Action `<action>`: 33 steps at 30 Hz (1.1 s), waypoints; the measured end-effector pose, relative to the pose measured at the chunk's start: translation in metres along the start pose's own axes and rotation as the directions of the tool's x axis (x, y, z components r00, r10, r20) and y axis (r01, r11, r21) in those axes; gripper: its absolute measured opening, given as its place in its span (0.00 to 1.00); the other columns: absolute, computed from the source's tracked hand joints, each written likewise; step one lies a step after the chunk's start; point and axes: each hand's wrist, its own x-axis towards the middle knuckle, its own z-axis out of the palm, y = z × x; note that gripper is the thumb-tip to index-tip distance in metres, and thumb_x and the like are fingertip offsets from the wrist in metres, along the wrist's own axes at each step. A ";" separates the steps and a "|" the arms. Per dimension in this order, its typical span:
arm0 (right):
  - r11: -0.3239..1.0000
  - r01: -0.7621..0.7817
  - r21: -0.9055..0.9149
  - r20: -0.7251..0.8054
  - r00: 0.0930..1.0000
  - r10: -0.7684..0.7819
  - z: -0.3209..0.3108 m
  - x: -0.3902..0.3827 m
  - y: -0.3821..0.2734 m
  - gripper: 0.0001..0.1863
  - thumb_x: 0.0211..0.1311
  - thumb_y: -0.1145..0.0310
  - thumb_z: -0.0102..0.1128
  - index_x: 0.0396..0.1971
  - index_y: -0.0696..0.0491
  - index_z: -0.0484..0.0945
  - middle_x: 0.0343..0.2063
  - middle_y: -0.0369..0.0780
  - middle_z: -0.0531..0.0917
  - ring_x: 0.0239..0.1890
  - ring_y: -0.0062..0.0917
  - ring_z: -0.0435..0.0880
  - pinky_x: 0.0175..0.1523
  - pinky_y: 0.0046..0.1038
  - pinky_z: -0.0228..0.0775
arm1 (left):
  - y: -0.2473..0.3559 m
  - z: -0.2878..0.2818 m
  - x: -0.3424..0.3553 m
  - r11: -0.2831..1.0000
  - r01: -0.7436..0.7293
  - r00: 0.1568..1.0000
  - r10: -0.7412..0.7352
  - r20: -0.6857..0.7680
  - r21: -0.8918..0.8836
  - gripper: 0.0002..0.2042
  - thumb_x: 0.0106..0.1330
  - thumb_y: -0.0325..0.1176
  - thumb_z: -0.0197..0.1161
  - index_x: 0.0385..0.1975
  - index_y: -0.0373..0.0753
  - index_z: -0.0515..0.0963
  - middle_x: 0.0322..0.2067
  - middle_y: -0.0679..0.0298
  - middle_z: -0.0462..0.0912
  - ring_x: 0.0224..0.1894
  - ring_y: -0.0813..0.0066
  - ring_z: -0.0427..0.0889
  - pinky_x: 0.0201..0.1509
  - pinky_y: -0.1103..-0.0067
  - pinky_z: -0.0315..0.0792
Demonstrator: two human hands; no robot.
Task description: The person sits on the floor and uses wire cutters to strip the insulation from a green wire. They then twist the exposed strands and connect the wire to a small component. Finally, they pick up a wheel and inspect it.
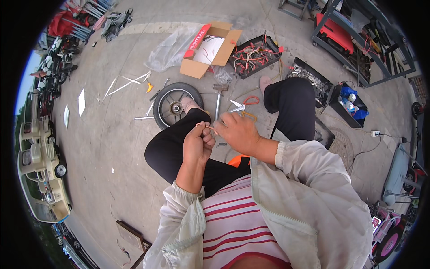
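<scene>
Both hands meet above my lap, fingers closed. My left hand (197,144) pinches one end of a thin, copper-coloured strand (211,128) that looks like a short wire. The other end runs to the fingertips of my right hand (238,133), which are curled together on it. Just beyond my hands, scissors (244,106) with orange handles lie spread on the ground. A hammer (218,99) rests beside them, its head pointing away. Left of it a wheel with a black tire (176,106) lies flat, next to my foot.
An opened cardboard box (193,68) stands ahead, beside a black tray of tangled wires (254,57). To the right are a bin of blue bottles (351,105) and a metal rack (358,58). A beige cart (42,170) is parked far left.
</scene>
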 end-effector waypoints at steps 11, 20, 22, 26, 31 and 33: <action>0.953 0.300 -0.039 -0.062 0.951 -0.302 0.016 -0.003 0.012 0.18 0.47 0.67 0.57 0.39 0.59 0.77 0.26 0.36 0.72 0.30 0.25 0.76 0.29 0.24 0.72 | -0.007 -0.002 0.004 0.968 0.216 0.976 -0.218 0.001 -0.126 0.09 0.71 0.30 0.50 0.25 0.41 0.69 0.20 0.75 0.65 0.16 0.89 0.58 0.16 0.90 0.52; 0.583 -0.313 0.750 0.353 0.934 0.047 0.009 0.002 0.032 0.11 0.65 0.62 0.54 0.27 0.54 0.76 0.13 0.30 0.65 0.14 0.18 0.65 0.20 0.23 0.61 | 0.013 -0.030 0.000 0.614 -0.412 0.899 0.153 0.411 0.673 0.04 0.66 0.29 0.57 0.33 0.37 0.77 0.24 0.66 0.73 0.24 0.75 0.69 0.30 0.79 0.65; -0.306 -0.818 0.487 0.846 0.529 -0.068 -0.026 0.005 0.018 0.16 0.70 0.59 0.52 0.26 0.54 0.76 0.11 0.28 0.63 0.12 0.15 0.61 0.17 0.22 0.56 | 0.034 -0.013 -0.024 -0.071 -0.805 0.550 0.280 0.787 0.588 0.03 0.63 0.28 0.61 0.31 0.36 0.77 0.24 0.62 0.74 0.26 0.69 0.73 0.32 0.76 0.68; -0.493 -0.763 0.419 0.786 0.577 -0.224 -0.020 -0.022 0.016 0.18 0.71 0.58 0.50 0.29 0.58 0.76 0.11 0.28 0.62 0.11 0.13 0.57 0.17 0.20 0.52 | 0.048 0.009 -0.049 -0.354 -0.877 0.328 0.055 0.943 0.326 0.07 0.56 0.28 0.66 0.31 0.35 0.77 0.26 0.58 0.75 0.32 0.58 0.76 0.36 0.70 0.71; 0.122 -0.461 0.879 0.466 0.885 -0.014 -0.009 -0.023 0.024 0.14 0.69 0.59 0.53 0.31 0.55 0.77 0.14 0.35 0.67 0.16 0.21 0.65 0.24 0.24 0.62 | 0.041 -0.005 -0.042 0.241 -0.505 0.838 -0.091 0.537 0.829 0.12 0.69 0.39 0.57 0.29 0.36 0.74 0.25 0.62 0.73 0.28 0.67 0.75 0.30 0.74 0.68; 0.592 -0.121 0.797 0.188 0.981 -0.053 -0.014 -0.015 0.025 0.10 0.66 0.61 0.55 0.32 0.53 0.78 0.18 0.37 0.72 0.21 0.25 0.71 0.28 0.28 0.67 | 0.045 -0.012 -0.037 0.745 0.159 0.861 -0.426 0.277 0.648 0.16 0.73 0.42 0.52 0.29 0.36 0.73 0.24 0.64 0.72 0.27 0.72 0.72 0.28 0.78 0.65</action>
